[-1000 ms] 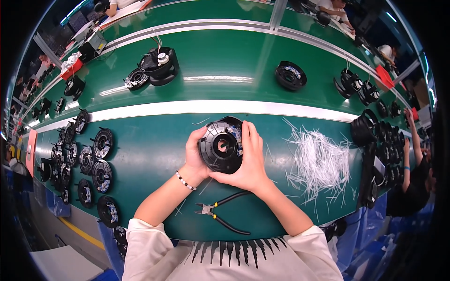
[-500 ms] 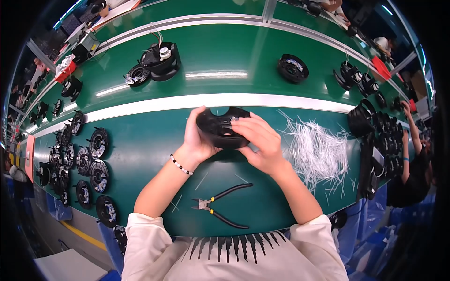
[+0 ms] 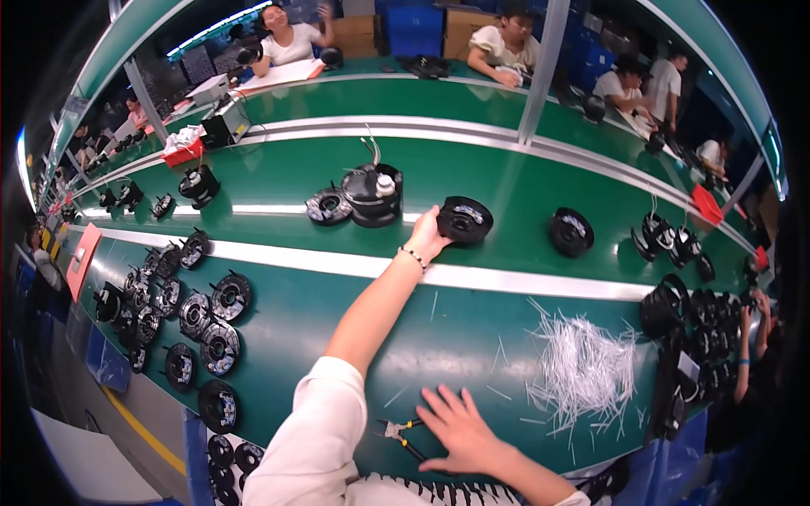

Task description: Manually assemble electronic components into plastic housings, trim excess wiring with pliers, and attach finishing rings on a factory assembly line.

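Out over the green belt, my left hand reaches forward and grips the left side of a round black plastic housing. My right hand is spread flat with its fingers apart near the bench's front edge and holds nothing. Under and beside it lie side cutters with black and yellow handles; the hand hides part of the handles. A pile of cut white zip-tie-like strips lies to the right. Another black housing sits on the belt, right of the held one.
Several round black parts with wiring crowd the bench's left side. On the belt stands a black assembly with a white piece and upright wires. More black housings are stacked at right. A pale rail divides belt and bench. Co-workers sit across.
The housing has gone from both hands above the bench to my left hand alone over the belt. My right hand has let go and come down beside the cutters. The view has tilted up.
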The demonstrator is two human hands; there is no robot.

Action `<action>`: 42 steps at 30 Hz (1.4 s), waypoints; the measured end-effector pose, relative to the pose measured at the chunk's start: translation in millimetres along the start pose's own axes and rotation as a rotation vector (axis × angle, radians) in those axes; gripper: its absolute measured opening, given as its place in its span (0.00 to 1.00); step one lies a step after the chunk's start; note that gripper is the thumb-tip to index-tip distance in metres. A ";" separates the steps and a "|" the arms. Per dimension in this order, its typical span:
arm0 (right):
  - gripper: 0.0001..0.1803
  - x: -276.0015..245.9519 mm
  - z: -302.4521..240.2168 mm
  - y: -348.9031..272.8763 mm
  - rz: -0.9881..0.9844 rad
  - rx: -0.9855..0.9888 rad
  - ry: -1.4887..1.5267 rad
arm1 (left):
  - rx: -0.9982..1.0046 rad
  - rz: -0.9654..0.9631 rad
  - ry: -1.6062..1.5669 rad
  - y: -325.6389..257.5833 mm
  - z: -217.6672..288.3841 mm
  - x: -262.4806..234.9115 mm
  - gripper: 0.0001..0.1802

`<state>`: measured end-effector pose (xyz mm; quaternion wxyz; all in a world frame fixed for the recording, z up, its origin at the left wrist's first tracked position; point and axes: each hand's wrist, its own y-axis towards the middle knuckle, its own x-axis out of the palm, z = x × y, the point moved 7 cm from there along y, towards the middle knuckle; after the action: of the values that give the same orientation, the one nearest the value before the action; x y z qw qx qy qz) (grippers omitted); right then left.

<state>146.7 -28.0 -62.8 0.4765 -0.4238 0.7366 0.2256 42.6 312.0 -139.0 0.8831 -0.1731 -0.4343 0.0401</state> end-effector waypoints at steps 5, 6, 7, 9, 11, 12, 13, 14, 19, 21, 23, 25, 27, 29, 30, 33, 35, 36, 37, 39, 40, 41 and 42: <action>0.52 0.3 3.3 -8.4 -0.071 0.088 -0.043 | 0.097 0.052 0.077 1.1 23.9 -5.0 0.35; 0.54 -3.7 2.5 -10.0 -0.072 0.098 -0.053 | 0.136 0.171 0.055 -2.9 30.7 -15.8 0.41; 0.54 -8.6 -0.5 -12.8 -0.068 0.094 -0.055 | 0.110 0.121 -0.015 -8.6 36.5 -19.0 0.49; 0.52 -15.2 -5.5 -17.3 -0.057 0.078 -0.048 | 0.090 0.215 -0.220 -17.1 42.3 -30.3 0.45; 0.48 -13.2 -11.1 -17.1 -0.066 0.044 -0.061 | 0.176 0.179 -0.215 -21.2 67.7 -46.2 0.35; 0.45 -10.3 -13.8 -17.7 -0.077 0.026 -0.073 | 0.174 0.170 -0.146 -21.2 76.9 -50.7 0.29; 0.45 -6.1 -11.9 -17.0 -0.075 0.024 -0.073 | 0.168 0.138 -0.089 -21.0 81.1 -48.4 0.26; 0.43 0.0 -8.4 -15.9 -0.068 0.027 -0.089 | 0.160 0.105 -0.030 -21.4 83.3 -46.1 0.23; 0.26 -12.9 14.9 -28.7 0.290 0.122 0.029 | 0.207 0.056 -0.111 -34.9 68.9 -27.1 0.18; 0.21 -47.3 27.3 -50.6 0.695 0.150 0.088 | 0.271 -0.026 0.093 -67.2 62.9 -6.7 0.20; 0.17 -92.0 38.3 -63.4 0.889 0.234 0.097 | 0.327 -0.076 0.222 -108.7 60.4 10.5 0.23; 0.15 -144.4 40.8 -64.6 1.093 0.260 0.050 | 0.303 -0.156 0.319 -140.4 55.3 21.8 0.26; 0.12 -167.9 57.7 -63.2 1.145 0.266 0.062 | 0.243 -0.181 0.400 -165.1 42.1 37.0 0.26; 0.10 -178.5 66.8 -48.3 1.151 0.214 -0.031 | 0.173 -0.236 0.463 -180.2 24.0 48.8 0.26; 0.10 -173.2 74.6 -39.9 1.140 0.187 0.003 | 0.149 -0.252 0.461 -183.9 17.0 52.8 0.26; 0.12 -132.4 113.6 -38.0 1.063 0.328 0.548 | 0.037 -0.265 0.432 -195.3 -3.8 51.3 0.25; 0.13 -126.9 115.4 -49.1 1.127 0.353 0.743 | 0.021 -0.253 0.484 -198.0 -3.3 43.6 0.26; 0.15 -127.7 113.2 -54.6 1.129 0.350 0.811 | 0.032 -0.220 0.470 -196.5 -4.1 40.8 0.26; 0.16 -133.1 99.0 -54.4 1.095 0.367 0.760 | 0.044 -0.221 0.453 -195.2 -0.4 38.1 0.26; 0.20 -138.2 67.9 -46.0 0.981 0.343 0.429 | 0.067 -0.196 0.441 -191.1 6.6 29.3 0.26; 0.21 -131.6 52.7 -41.7 0.899 0.362 0.358 | 0.084 -0.184 0.438 -193.0 7.8 33.9 0.27; 0.22 -121.8 38.7 -36.9 0.883 0.287 0.257 | 0.082 -0.188 0.433 -191.1 5.5 34.8 0.27; 0.23 -108.1 29.0 -31.4 0.846 0.239 0.239 | 0.078 -0.198 0.415 -189.3 4.2 35.1 0.27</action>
<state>208.0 20.6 23.1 0.2997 -0.0508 0.9156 0.2633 46.0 143.5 -45.7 0.9591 -0.1002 -0.2563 -0.0664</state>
